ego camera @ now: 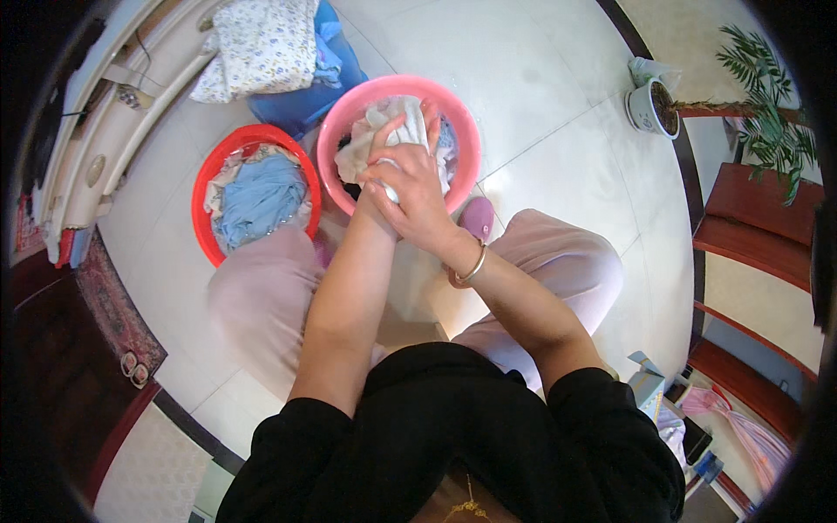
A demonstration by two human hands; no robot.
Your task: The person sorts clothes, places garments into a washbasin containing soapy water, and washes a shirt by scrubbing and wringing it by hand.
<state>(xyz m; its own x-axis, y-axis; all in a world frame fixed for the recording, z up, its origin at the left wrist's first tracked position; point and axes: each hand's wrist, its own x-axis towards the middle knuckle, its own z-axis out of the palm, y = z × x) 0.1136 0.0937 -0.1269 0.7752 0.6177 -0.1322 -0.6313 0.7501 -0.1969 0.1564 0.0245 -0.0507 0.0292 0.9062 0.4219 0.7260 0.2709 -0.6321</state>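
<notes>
Over a pink basin [469, 163], my two hands overlap on a white cloth [413, 121]. My left hand [387, 133] is partly hidden below the right one, its fingers spread along the cloth. My right hand [413, 186], with a bangle on its wrist, lies across it, fingers bent; a bit of white shows between the hands. More wet laundry [447, 140] lies in the basin around the cloth. To the left, a red basin [199, 209] holds a light blue garment [261, 196] and pale patterned fabric.
Behind the basins stands a blue container [288, 108] with a floral cloth [265, 49] draped over it. A white cabinet [140, 118] is at the left. A potted plant [647, 114] and a reddish wooden chair [752, 242] are at the right. My knees flank the basins on the tiled floor.
</notes>
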